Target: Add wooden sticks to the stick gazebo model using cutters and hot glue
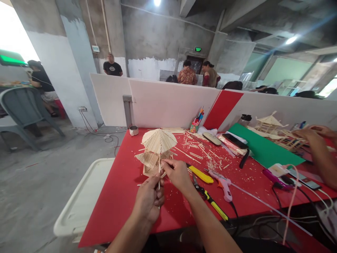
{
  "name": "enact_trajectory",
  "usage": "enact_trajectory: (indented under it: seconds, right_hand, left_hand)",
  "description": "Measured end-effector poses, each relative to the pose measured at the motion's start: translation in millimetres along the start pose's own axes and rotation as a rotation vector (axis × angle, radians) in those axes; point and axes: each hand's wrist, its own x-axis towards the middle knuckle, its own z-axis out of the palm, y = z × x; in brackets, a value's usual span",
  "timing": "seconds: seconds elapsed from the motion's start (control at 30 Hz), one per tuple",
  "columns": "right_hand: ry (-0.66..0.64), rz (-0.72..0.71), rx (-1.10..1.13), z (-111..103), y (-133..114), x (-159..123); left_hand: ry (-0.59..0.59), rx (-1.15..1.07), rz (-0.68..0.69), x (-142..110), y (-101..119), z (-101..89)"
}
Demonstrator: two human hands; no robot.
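Observation:
In front of me on the red tabletop (116, 207) stands a small pavilion model (159, 140) built of thin wooden sticks, with a ribbed, pointed roof and a lower flared eave. My left hand (150, 196) is closed around a thin wooden stick (159, 186), held roughly upright at the model's near side. The fingers of my right hand (176, 174) are pinched at the upper part of this stick, just under the roof edge. Both hands partly hide the model's base.
To the right lie a yellow utility knife (201, 174), yellow-black pliers (210, 201) and a pink glue gun (222, 184) with its cable. Stick scraps (195, 144), a pen holder (195, 125) and a tape roll (133, 130) sit farther back. A co-worker's arm (319, 151) reaches in at right beside another model (271, 123).

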Motion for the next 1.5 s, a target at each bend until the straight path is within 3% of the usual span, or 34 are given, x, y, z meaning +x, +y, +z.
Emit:
enact_trajectory:
  seconds: [0.4, 1.03, 1.3, 1.5]
  right_hand:
    - [-0.039, 0.103, 0.059, -3, -7, 4]
    - [-0.028, 0.085, 0.051, -1, -1, 9]
    - [0.04, 0.001, 0.028, -1, -3, 3]
    - [-0.005, -0.117, 0.018, -5, -2, 1]
  left_hand:
    - [0.012, 0.067, -0.029, -1, 11, 0.3]
    - [0.029, 0.095, -0.077, -10, 20, 6.9]
    - [0.015, 0.06, -0.126, -9, 23, 6.6]
    - [0.008, 0.029, -0.138, -8, 24, 9.4]
